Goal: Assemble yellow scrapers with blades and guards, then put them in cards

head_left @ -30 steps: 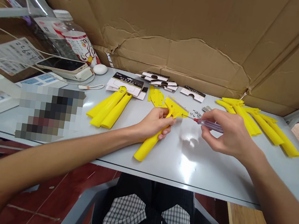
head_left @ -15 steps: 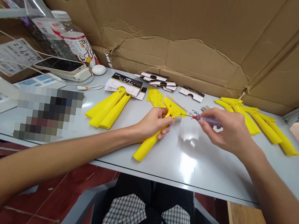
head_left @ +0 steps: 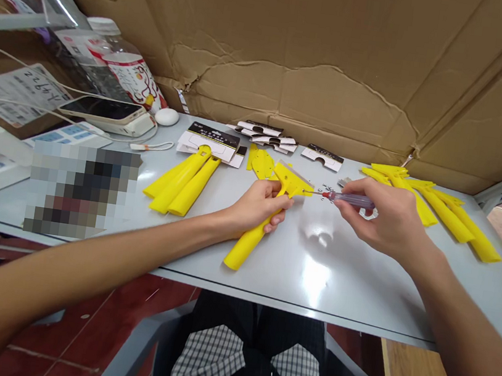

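My left hand (head_left: 263, 208) is wrapped round the neck of a yellow scraper (head_left: 247, 246), whose wide head with a metal blade edge points up and away while its handle slants toward the table's front edge. In my right hand (head_left: 380, 215) is a screwdriver (head_left: 347, 199) with a clear purplish handle, held level. Its tip meets the right side of the scraper's head. Several small screws (head_left: 325, 190) lie on the table just behind the screwdriver shaft. Yellow flat plates (head_left: 262, 163) lie behind the scraper's head.
Yellow handles (head_left: 180, 187) with black-and-white cards (head_left: 211, 140) lie at left; more cards (head_left: 265, 133) lie at the back. Several yellow scrapers (head_left: 448, 209) lie at right. A phone (head_left: 103, 109), a cable and bottles (head_left: 127, 74) stand at far left. A cardboard wall (head_left: 308, 47) closes the back.
My right hand's fingers have shifted slightly on the screwdriver handle, exposing more of it. My left hand and the scraper stay in place.
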{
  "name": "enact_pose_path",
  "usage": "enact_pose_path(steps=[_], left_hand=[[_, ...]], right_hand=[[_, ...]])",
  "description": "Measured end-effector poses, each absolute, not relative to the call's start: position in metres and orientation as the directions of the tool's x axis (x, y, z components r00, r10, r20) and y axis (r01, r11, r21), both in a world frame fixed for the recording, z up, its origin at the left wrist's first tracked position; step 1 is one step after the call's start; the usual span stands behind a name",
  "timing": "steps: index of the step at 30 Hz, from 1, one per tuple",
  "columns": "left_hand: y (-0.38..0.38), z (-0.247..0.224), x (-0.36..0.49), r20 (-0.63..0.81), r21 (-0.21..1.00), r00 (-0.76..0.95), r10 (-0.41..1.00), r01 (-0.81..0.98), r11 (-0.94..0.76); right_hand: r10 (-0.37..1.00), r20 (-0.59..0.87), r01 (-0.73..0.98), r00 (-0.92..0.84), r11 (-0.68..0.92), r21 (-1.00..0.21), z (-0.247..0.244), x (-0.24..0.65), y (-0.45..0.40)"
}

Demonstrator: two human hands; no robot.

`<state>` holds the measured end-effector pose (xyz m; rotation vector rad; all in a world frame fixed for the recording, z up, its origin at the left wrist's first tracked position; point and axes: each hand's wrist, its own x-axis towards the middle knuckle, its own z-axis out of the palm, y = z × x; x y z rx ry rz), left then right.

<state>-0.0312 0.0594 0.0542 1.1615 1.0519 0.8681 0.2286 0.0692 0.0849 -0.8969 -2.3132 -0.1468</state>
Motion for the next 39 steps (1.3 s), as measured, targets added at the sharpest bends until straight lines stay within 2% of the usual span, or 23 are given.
enact_pose_path(steps=[15, 21, 27, 39], left_hand=[[0.06, 0.052, -0.033, -0.179, 0.983, 0.32, 0.93, 0.016, 0.184], [0.06, 0.052, -0.033, -0.175, 0.983, 0.319, 0.932, 0.003, 0.184], [0.06, 0.053, -0.032, -0.188, 0.98, 0.302, 0.935, -0.001, 0.197], [0.06, 0.052, -0.032, -0.183, 0.981, 0.305, 0.935, -0.008, 0.194]], right_hand=[[0.566, 0.638, 0.691, -0.522, 0.719, -0.073, 0.083, 0.226, 0.071], [0.601, 0.587, 0.661, -0.542, 0.736, -0.144, 0.089, 0.224, 0.067], [0.569, 0.598, 0.618, -0.564, 0.772, -0.151, 0.088, 0.224, 0.066], [0.582, 0.642, 0.703, -0.5, 0.705, -0.091, 0.079, 0.229, 0.072]])
